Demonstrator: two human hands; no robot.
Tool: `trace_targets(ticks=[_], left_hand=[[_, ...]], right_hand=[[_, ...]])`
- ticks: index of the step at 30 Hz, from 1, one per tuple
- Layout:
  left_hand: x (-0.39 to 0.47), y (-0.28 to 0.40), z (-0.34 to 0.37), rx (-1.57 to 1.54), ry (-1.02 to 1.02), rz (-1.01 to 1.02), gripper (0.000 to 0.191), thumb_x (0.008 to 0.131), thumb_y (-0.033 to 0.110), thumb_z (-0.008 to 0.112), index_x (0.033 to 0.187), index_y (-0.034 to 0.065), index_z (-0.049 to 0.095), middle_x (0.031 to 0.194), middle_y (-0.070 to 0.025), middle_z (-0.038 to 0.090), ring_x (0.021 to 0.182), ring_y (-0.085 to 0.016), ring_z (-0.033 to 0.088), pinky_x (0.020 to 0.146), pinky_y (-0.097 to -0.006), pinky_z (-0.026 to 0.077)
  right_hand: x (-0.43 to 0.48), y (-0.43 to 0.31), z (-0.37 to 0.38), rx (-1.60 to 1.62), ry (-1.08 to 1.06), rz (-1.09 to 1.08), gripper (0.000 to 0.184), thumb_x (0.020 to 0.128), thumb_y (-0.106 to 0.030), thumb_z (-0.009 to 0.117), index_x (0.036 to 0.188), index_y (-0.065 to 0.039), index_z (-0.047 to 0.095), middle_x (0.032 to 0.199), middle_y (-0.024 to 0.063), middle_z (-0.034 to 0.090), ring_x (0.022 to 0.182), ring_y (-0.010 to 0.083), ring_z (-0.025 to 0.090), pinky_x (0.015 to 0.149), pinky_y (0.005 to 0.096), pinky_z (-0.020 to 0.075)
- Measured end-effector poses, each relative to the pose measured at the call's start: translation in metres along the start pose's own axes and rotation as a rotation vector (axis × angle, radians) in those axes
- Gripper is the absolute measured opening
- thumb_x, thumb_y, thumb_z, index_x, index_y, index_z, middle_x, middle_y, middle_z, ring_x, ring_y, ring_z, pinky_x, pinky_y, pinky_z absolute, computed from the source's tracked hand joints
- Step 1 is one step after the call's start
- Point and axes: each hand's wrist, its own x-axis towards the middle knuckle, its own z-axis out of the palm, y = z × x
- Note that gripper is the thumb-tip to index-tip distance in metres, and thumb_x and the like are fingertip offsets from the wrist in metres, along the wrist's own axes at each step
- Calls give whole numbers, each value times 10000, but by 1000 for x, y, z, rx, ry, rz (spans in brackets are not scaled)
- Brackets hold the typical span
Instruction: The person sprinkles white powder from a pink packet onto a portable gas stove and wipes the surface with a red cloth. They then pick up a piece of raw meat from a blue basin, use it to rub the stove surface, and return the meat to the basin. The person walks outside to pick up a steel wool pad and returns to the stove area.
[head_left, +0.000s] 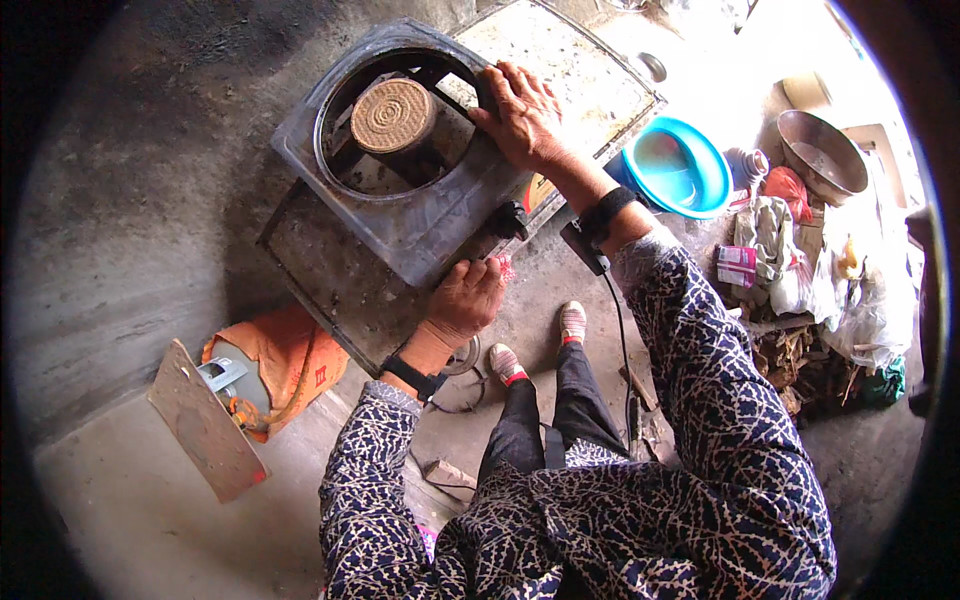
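Observation:
A single-burner gas stove (420, 232) sits tilted in view on a stained table (360, 289). Inside its round opening is a burner with a brown, ring-patterned face (391, 116). My right hand (521, 116) lies over the right edge of the stove's casing, gripping it with the thumb near the opening's rim. Low at the stove's front, beside the black control knob (510, 220), is my left hand (466, 296) with its fingers curled. A crumpled red-and-white scrap (506, 268) pokes out at those fingers; most of it is hidden.
A gas cylinder (251, 375) in an orange sack (311, 367) stands at lower left behind a leaning board (206, 431). To the right are a blue basin (679, 169), a metal bowl (823, 157), plastic bags (862, 300) and firewood (784, 360). A black cable (622, 337) hangs from my right wrist.

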Motion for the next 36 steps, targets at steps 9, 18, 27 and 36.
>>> trace_targets(ticks=[9, 18, 27, 36], left_hand=[[3, -42, -47, -18, 86, -116, 295, 861, 155, 600, 1113, 7, 642, 1189, -154, 610, 982, -278, 583, 843, -398, 499], [16, -64, -52, -306, 294, -605, 247, 773, -47, 613, 1004, 40, 593, 1075, -138, 582, 941, -348, 569, 844, -458, 492], [-6, -99, -30, -344, 351, -797, 194, 898, 5, 584, 1087, 47, 578, 1066, -142, 596, 993, -307, 605, 867, -404, 516], [-35, -125, -31, -914, 467, -1019, 112, 900, -50, 566, 973, 34, 577, 932, -83, 581, 875, -208, 581, 803, -352, 512]], right_hand=[[0, 5, -1, -28, -28, -106, 639, 927, -424, 661, 1421, -50, 506, 1503, 166, 445, 1444, 371, 370, 1203, 542, 253], [-49, -34, -13, -129, -116, -219, 680, 1013, -466, 528, 1496, 3, 434, 1579, 226, 387, 1488, 399, 322, 1236, 518, 215], [-98, -148, -8, 352, -174, -376, 594, 954, -306, 615, 1451, -10, 476, 1492, 218, 493, 1425, 388, 427, 1206, 512, 292], [-87, -165, -5, 380, -189, -605, 797, 792, -217, 750, 1490, -8, 426, 1382, 186, 558, 1255, 355, 550, 1096, 476, 419]])
